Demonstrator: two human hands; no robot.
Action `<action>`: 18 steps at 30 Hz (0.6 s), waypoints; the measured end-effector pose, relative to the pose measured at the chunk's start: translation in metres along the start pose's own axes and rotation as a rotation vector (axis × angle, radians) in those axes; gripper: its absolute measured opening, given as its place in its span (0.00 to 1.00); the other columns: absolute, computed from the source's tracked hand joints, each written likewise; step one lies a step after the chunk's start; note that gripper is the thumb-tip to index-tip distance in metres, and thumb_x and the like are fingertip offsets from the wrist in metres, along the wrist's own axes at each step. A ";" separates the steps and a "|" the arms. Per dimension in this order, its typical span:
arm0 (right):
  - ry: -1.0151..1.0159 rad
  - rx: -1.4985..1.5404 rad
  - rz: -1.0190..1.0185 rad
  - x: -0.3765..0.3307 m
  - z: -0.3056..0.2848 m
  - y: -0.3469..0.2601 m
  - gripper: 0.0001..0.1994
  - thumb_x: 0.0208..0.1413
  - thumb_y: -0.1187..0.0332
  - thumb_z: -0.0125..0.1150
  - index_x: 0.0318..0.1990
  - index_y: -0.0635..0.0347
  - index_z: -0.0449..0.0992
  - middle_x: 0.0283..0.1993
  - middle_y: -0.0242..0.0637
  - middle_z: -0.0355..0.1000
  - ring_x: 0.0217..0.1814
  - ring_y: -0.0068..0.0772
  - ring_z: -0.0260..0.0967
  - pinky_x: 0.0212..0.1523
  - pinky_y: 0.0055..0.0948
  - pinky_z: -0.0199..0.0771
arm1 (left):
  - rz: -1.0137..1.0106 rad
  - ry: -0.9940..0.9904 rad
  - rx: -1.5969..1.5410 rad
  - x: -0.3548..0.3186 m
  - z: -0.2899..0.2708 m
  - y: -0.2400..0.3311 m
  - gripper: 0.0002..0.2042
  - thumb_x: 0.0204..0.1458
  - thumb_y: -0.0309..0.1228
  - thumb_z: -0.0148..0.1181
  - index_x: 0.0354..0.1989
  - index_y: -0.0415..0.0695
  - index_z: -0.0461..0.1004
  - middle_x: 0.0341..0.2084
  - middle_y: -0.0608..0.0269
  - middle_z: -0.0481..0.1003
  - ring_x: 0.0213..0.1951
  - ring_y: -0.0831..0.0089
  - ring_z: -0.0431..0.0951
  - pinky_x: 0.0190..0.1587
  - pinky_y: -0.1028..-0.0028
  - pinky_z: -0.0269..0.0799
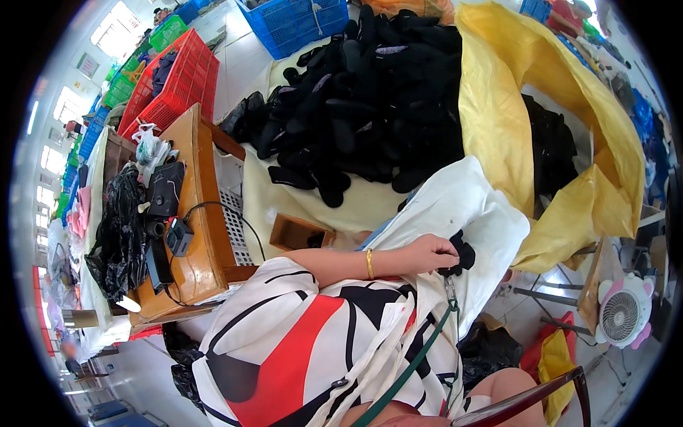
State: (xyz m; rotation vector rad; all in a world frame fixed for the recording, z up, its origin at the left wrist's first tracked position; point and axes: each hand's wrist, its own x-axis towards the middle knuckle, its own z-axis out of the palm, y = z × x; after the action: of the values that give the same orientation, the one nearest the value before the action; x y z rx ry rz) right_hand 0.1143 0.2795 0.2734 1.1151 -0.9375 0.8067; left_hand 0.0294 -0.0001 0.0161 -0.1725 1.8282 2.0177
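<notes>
My left hand (pixel 431 254), with a gold bracelet at its wrist, is closed over my lap. Its thumb and fingers pinch a small bunched black fabric piece (pixel 464 255), whose kind I cannot make out. Under the piece, a white cloth (pixel 478 199) spreads across my lap and knees. A metal clip (pixel 449 288) on a green lanyard (pixel 420 356) hangs just below the hand. My right hand does not show. Beyond my lap lies a large heap of soft, elongated black items (pixel 370 99), some with small grey marks.
A yellow sack (pixel 498 107) with black items inside stands open at the right. At left is a wooden table (pixel 196 192) with a black device and cables. A small wooden box (pixel 284 233), red crate (pixel 181 85), blue crate (pixel 295 28) and white-pink fan (pixel 625 313) stand around.
</notes>
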 end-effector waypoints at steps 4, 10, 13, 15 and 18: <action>0.062 0.033 0.008 0.006 0.005 -0.001 0.16 0.60 0.58 0.54 0.22 0.51 0.66 0.16 0.26 0.57 0.15 0.20 0.52 0.17 0.19 0.45 | -0.006 -0.001 0.028 0.000 0.002 0.001 0.11 0.58 0.37 0.61 0.41 0.42 0.80 0.29 0.71 0.76 0.26 0.85 0.71 0.29 0.81 0.70; 0.112 0.043 -0.061 0.000 0.018 0.000 0.15 0.59 0.58 0.55 0.21 0.51 0.66 0.16 0.24 0.57 0.15 0.20 0.52 0.18 0.20 0.45 | 0.001 -0.026 0.040 0.004 0.001 0.000 0.12 0.58 0.38 0.61 0.42 0.42 0.80 0.29 0.71 0.77 0.26 0.85 0.71 0.29 0.80 0.71; 0.140 0.046 -0.057 -0.001 0.023 0.001 0.15 0.59 0.59 0.55 0.20 0.51 0.66 0.16 0.23 0.57 0.16 0.20 0.52 0.19 0.20 0.46 | 0.015 -0.005 0.039 0.000 0.000 0.003 0.12 0.58 0.38 0.61 0.42 0.42 0.80 0.29 0.71 0.77 0.27 0.85 0.71 0.29 0.81 0.71; 0.166 0.039 -0.065 -0.002 0.028 0.001 0.15 0.58 0.59 0.56 0.20 0.50 0.66 0.16 0.23 0.57 0.16 0.20 0.52 0.19 0.20 0.46 | -0.002 -0.011 0.032 0.003 0.000 0.000 0.11 0.58 0.37 0.61 0.41 0.42 0.80 0.29 0.72 0.76 0.27 0.85 0.71 0.29 0.81 0.70; 0.160 -0.002 -0.075 -0.001 0.026 0.001 0.15 0.57 0.60 0.56 0.20 0.50 0.66 0.16 0.22 0.57 0.16 0.20 0.52 0.20 0.20 0.47 | -0.019 -0.006 0.000 0.002 0.000 -0.003 0.11 0.58 0.37 0.61 0.41 0.42 0.80 0.30 0.72 0.76 0.27 0.85 0.71 0.29 0.81 0.70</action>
State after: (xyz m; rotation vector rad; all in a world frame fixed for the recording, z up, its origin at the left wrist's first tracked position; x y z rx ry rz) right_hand 0.1078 0.2543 0.2776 1.0615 -0.7589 0.8203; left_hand 0.0282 0.0008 0.0129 -0.1835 1.8163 2.0030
